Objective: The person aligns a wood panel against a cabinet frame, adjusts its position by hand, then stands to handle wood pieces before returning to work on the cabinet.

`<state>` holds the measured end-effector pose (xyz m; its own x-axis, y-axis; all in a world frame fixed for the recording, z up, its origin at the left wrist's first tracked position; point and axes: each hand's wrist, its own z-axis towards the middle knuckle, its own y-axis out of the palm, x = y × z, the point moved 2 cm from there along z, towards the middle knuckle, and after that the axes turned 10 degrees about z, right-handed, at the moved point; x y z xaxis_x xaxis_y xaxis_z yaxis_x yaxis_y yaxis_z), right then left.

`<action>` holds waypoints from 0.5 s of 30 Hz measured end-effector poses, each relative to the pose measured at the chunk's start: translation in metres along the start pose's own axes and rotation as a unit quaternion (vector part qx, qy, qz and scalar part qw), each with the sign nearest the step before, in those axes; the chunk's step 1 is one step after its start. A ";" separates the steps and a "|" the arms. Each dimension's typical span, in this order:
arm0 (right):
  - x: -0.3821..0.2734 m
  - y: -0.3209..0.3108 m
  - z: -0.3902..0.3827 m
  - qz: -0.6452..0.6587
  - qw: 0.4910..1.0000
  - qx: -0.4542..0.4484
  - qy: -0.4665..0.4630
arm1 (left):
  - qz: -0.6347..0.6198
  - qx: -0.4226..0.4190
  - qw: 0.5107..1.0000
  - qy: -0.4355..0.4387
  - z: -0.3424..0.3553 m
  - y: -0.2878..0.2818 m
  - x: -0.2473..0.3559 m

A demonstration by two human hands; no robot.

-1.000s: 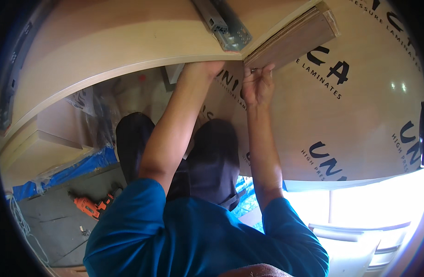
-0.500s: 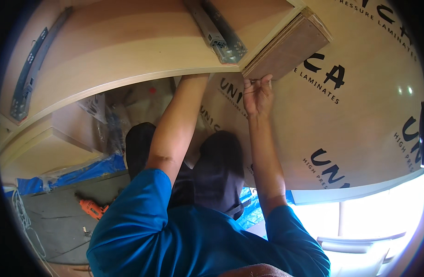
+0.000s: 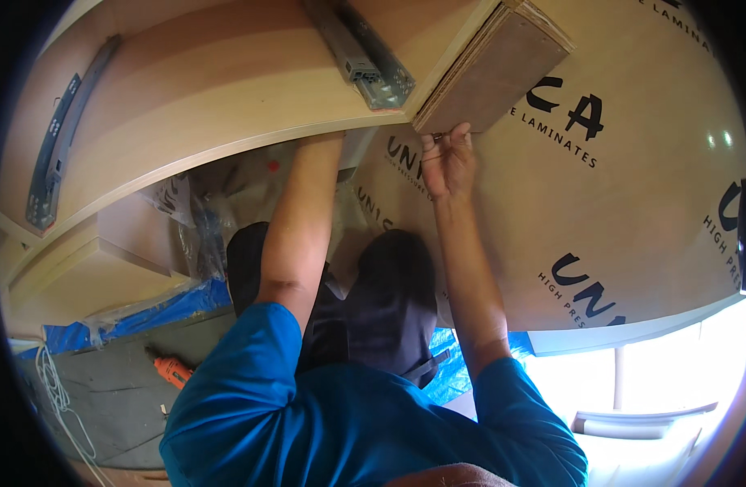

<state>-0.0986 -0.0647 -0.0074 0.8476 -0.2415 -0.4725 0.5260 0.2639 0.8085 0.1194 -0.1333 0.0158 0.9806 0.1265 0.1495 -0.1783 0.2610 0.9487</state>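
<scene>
Beneath a wooden cabinet panel goes my left forearm; the panel's front edge hides my left hand and whatever it touches. My right hand is palm up at the near lower edge of a brown plywood strip, its fingers curled closed on that edge. The strip shows layered edges and sits against the cabinet's right end. A metal drawer slide is fixed on the cabinet just left of it. Another drawer slide lies at the far left.
A large sheet with protective brown film stands on the right. An orange power tool lies on the grey floor covering, near a coiled pale cord. Blue plastic sheeting runs along the left cabinet's base. Bright light enters lower right.
The view has shifted slightly, so the cabinet and plywood strip appear a little further left. My right hand stays at the strip's edge; my left hand stays hidden under the panel.
</scene>
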 end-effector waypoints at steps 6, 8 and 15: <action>0.000 0.004 0.000 0.003 1.000 -0.016 0.002 | -0.002 0.001 1.000 -0.002 0.001 0.001 -0.002; 0.002 0.011 0.000 0.002 1.000 -0.020 0.001 | -0.001 0.000 1.000 0.001 0.001 0.002 0.002; 0.003 0.010 -0.001 0.008 1.000 -0.007 -0.005 | -0.002 0.003 1.000 -0.002 0.001 0.000 0.004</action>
<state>-0.0908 -0.0620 -0.0012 0.8550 -0.2469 -0.4561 0.5136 0.2806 0.8109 0.1233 -0.1339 0.0168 0.9818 0.1209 0.1464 -0.1734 0.2565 0.9509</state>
